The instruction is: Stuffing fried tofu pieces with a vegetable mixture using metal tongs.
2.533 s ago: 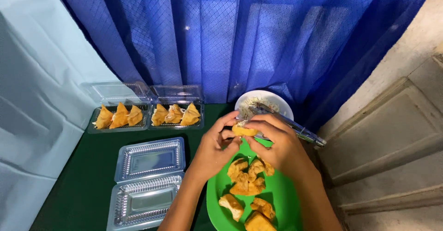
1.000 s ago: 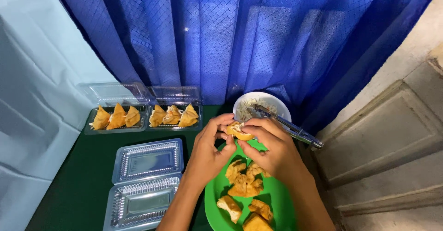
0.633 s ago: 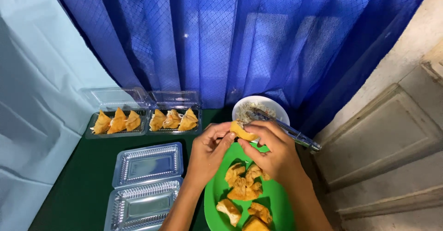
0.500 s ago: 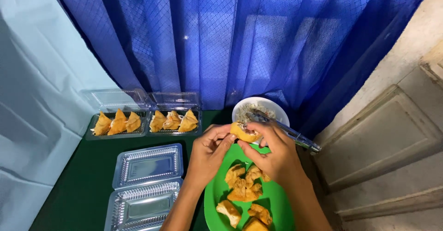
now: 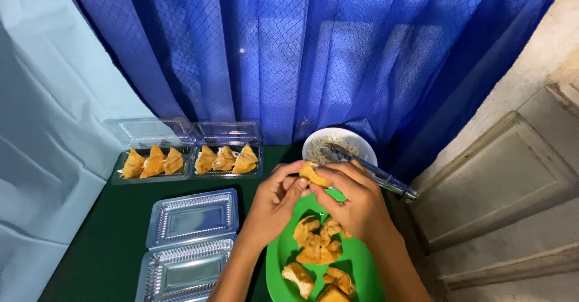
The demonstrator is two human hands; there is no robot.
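A blue curtain (image 5: 313, 54) fills the view from 10 to 2 o'clock, with a pale blue cloth (image 5: 42, 133) hanging at 9 o'clock and a cream panelled door (image 5: 512, 181) at 3 o'clock. Below them lies the dark green tabletop (image 5: 114, 217). At 6 o'clock a green plate (image 5: 356, 266) carries several pieces of golden fried food (image 5: 316, 244); its upper rim is hidden behind the two hands. The left hand (image 5: 274, 202) and the right hand (image 5: 356, 199) meet just above the plate, both curled half shut, their fingertips pinching one yellow fried piece (image 5: 315, 174) between them, the left from 8 o'clock of it and the right from 4 o'clock. That piece sits near the middle of the view, just in front of a white bowl (image 5: 339, 142) at its 1 o'clock. The bowl holds a pale shredded filling, and metal tongs (image 5: 377, 174) rest in it, their handles running out toward 4 o'clock past the right hand. At 7 o'clock of the hands lies an open clear plastic clamshell box (image 5: 190, 241), empty, its two ridged halves one behind the other. At 10 o'clock, against the curtain, two more clear boxes stand side by side with lids tipped back: the left box (image 5: 151, 163) and the right box (image 5: 226, 160) each hold three golden folded triangles in a row.
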